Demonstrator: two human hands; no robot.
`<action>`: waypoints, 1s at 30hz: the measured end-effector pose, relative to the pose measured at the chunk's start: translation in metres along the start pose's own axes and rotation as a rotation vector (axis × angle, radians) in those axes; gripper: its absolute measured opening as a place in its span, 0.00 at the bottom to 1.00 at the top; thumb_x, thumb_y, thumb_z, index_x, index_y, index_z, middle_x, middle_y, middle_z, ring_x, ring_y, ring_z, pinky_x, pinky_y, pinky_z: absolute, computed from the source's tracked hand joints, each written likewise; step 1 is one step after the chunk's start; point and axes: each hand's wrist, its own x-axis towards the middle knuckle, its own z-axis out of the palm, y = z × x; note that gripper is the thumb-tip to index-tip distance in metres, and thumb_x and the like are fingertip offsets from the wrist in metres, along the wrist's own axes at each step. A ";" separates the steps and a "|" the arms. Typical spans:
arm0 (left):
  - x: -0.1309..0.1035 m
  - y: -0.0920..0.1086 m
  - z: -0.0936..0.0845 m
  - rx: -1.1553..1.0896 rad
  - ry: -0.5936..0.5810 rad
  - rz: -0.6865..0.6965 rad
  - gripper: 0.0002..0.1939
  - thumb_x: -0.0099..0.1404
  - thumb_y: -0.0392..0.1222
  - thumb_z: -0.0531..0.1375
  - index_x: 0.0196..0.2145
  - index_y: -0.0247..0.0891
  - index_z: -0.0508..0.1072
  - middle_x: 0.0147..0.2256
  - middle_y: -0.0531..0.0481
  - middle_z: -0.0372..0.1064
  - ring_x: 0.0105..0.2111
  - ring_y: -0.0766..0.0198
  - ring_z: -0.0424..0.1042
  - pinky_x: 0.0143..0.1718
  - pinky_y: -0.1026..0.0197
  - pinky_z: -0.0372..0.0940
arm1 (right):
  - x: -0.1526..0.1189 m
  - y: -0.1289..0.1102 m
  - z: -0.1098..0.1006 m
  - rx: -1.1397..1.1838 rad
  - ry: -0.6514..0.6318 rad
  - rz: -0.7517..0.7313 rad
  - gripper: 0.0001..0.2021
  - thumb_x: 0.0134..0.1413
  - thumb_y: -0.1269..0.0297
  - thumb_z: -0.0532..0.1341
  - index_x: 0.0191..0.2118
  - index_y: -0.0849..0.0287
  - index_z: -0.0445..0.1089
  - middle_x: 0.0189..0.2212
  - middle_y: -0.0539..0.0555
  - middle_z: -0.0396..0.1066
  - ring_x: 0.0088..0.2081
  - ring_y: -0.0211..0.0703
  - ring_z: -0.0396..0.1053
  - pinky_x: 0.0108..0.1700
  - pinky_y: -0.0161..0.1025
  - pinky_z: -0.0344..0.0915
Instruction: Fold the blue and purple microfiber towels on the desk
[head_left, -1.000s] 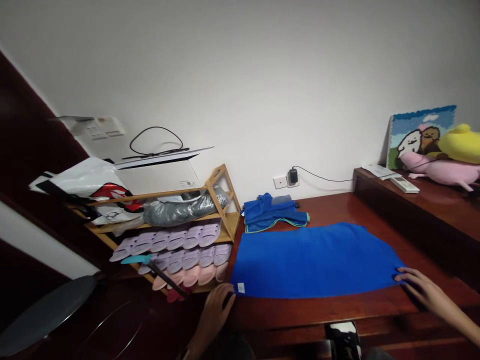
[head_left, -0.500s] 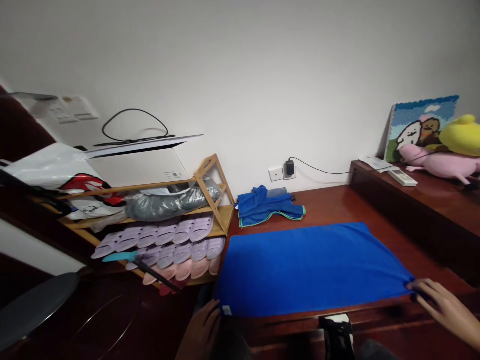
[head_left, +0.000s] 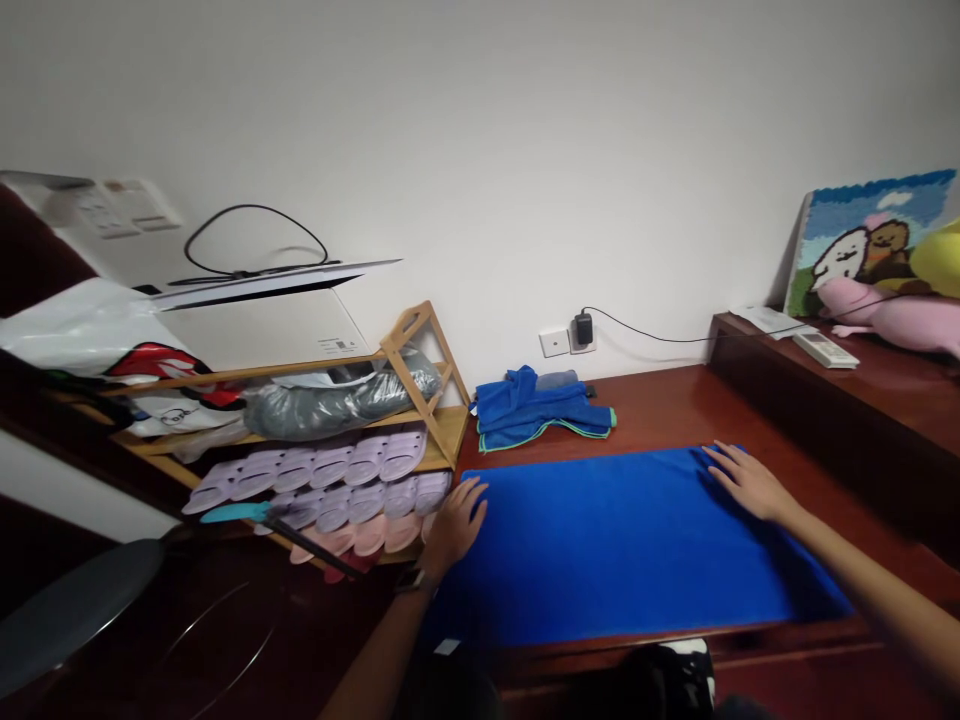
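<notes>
A blue towel [head_left: 592,550] lies spread flat on the reddish-brown wooden surface, its white label at the near left corner. My left hand [head_left: 456,522], with a watch on the wrist, is at the towel's left edge near the far corner, fingers stretched forward. Over the far right corner reaches my right hand [head_left: 742,480], fingers apart and palm down on or just above the cloth. Behind the towel sits a crumpled pile of blue cloths [head_left: 536,408] with green edging.
To the left, a wooden rack [head_left: 442,435] holds several lilac and pink clogs [head_left: 401,455], bags and a white box [head_left: 270,330]. A black plug [head_left: 583,328] is in the wall socket. A remote [head_left: 825,350] and pink plush toy [head_left: 892,312] rest on the raised right ledge.
Both hands have let go of the towel's near corners and moved forward to its far corners. The near right part of the towel now lies flatter.
</notes>
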 end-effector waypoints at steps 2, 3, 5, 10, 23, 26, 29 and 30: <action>0.016 -0.008 0.019 0.077 -0.074 -0.002 0.23 0.75 0.47 0.52 0.62 0.39 0.73 0.65 0.38 0.68 0.66 0.45 0.65 0.66 0.39 0.61 | 0.016 0.002 0.013 -0.044 -0.064 0.040 0.35 0.66 0.41 0.44 0.69 0.54 0.65 0.73 0.59 0.56 0.72 0.63 0.52 0.72 0.62 0.49; 0.019 -0.013 0.027 0.110 -0.100 -0.011 0.24 0.76 0.48 0.52 0.64 0.39 0.71 0.66 0.37 0.65 0.67 0.43 0.64 0.66 0.37 0.60 | 0.020 0.007 0.020 -0.064 -0.092 0.058 0.36 0.66 0.41 0.43 0.70 0.54 0.63 0.73 0.59 0.54 0.73 0.63 0.50 0.72 0.63 0.48; 0.019 -0.023 0.041 0.150 -0.124 -0.038 0.26 0.76 0.50 0.52 0.67 0.39 0.68 0.68 0.35 0.62 0.68 0.40 0.61 0.66 0.35 0.60 | 0.023 0.018 0.035 -0.105 -0.114 0.081 0.37 0.66 0.41 0.43 0.73 0.53 0.58 0.74 0.57 0.52 0.74 0.63 0.47 0.73 0.63 0.47; 0.009 -0.039 0.055 0.215 -0.116 -0.114 0.28 0.78 0.54 0.50 0.70 0.43 0.63 0.71 0.37 0.55 0.70 0.40 0.56 0.67 0.37 0.58 | 0.025 0.043 0.058 -0.216 -0.095 0.130 0.36 0.67 0.42 0.41 0.75 0.49 0.52 0.76 0.55 0.48 0.75 0.60 0.45 0.73 0.62 0.46; 0.007 -0.009 0.037 0.185 -0.207 -0.259 0.32 0.78 0.57 0.50 0.73 0.44 0.58 0.74 0.40 0.48 0.74 0.46 0.47 0.72 0.44 0.50 | 0.050 -0.168 0.059 -0.302 -0.014 -0.094 0.30 0.68 0.57 0.44 0.69 0.59 0.64 0.71 0.60 0.59 0.72 0.59 0.54 0.71 0.61 0.50; 0.007 -0.006 0.033 0.181 -0.208 -0.269 0.31 0.78 0.57 0.51 0.73 0.45 0.58 0.74 0.41 0.48 0.73 0.46 0.47 0.72 0.44 0.50 | 0.048 -0.284 0.089 -0.126 -0.169 -0.362 0.33 0.70 0.51 0.44 0.74 0.59 0.56 0.74 0.57 0.52 0.74 0.56 0.49 0.73 0.57 0.47; 0.006 -0.006 0.033 0.194 -0.203 -0.266 0.31 0.77 0.56 0.51 0.73 0.45 0.59 0.74 0.42 0.49 0.73 0.45 0.48 0.71 0.44 0.50 | 0.043 -0.357 0.118 -0.027 -0.284 -0.442 0.34 0.72 0.49 0.43 0.75 0.61 0.51 0.75 0.57 0.47 0.75 0.55 0.44 0.74 0.56 0.43; 0.006 -0.007 0.034 0.202 -0.202 -0.264 0.31 0.77 0.56 0.51 0.73 0.45 0.59 0.74 0.42 0.49 0.73 0.45 0.48 0.71 0.44 0.51 | 0.042 -0.368 0.124 -0.008 -0.300 -0.437 0.35 0.72 0.48 0.42 0.76 0.61 0.50 0.75 0.57 0.46 0.76 0.54 0.43 0.74 0.57 0.41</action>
